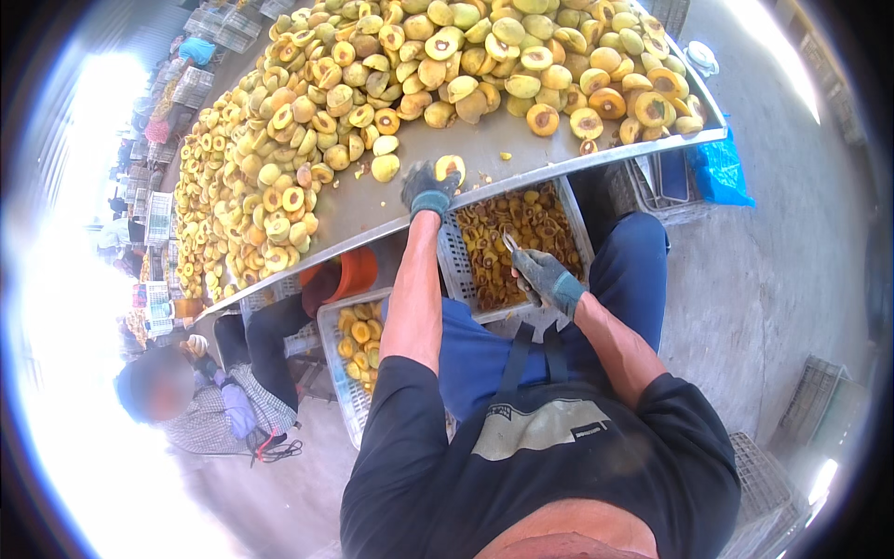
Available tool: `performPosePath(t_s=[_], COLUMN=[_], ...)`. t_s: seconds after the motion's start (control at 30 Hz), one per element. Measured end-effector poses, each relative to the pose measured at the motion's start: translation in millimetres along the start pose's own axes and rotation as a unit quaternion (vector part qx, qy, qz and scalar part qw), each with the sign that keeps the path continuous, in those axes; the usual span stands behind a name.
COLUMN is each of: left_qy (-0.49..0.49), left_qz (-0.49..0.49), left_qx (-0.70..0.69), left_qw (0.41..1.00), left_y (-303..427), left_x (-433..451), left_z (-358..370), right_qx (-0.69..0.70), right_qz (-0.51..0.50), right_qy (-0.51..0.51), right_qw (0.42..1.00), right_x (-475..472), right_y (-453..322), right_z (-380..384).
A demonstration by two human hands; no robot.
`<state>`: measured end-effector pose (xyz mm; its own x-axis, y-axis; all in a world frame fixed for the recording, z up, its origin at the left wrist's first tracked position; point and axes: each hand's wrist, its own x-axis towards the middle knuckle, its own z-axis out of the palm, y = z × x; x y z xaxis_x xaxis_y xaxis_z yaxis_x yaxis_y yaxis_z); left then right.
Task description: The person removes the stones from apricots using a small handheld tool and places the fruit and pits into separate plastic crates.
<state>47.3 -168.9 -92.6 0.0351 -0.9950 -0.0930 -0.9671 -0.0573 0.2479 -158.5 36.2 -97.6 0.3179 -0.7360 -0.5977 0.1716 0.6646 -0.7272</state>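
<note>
My left hand (427, 189), in a dark work glove, is over the metal tabletop near its front edge. Its thumb and fingers are around the lower left side of a yellow peach half (450, 168), cut face up. My right hand (545, 274), also gloved, grips a metal hand tool with a loop-shaped tip (510, 242); its handle is hidden in the fist. That hand is above a plastic crate (457, 269) of brownish-yellow fruit scraps (492, 262), below the table edge. A large heap of peach halves (335, 105) covers much of the tabletop (433, 143).
The table's raised metal rim (545, 170) runs between my hands. At left are a crate of peach halves (360, 335), an orange bucket (357, 271) and a seated person (230, 405). A crate with a blue bag (723, 168) stands right; more crates (758, 475) are lower right.
</note>
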Motion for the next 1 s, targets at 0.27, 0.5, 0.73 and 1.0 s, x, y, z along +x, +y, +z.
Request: performPosePath(t_s=[0.27,0.5,0.73,1.0], left_qy=[0.058,-0.048,-0.012,0.049], left_qz=[0.018,-0.085,-0.043,-0.089], left_qx=[-0.694,-0.950,-0.913,-0.893], left_qw=[0.718,0.296,0.406,0.438], left_y=[6.7,22.4,26.7,39.2], left_x=[-76.5,-175.1,-202.8,-206.5], left_z=[-13.8,-30.3,-5.3,-11.2], right_qx=[-0.014,-0.195,-0.293,-0.261], right_qz=[-0.063,-0.226,-0.294,-0.298], right_qy=[-0.013,0.010,0.025,0.050], right_qw=[0.998,0.954,0.909,0.917], right_x=[-11.3,-13.8,-28.1,-38.0], right_y=[-4.9,-15.2,-32.3,-32.2], right_z=[0.9,15.1,45.8,61.5])
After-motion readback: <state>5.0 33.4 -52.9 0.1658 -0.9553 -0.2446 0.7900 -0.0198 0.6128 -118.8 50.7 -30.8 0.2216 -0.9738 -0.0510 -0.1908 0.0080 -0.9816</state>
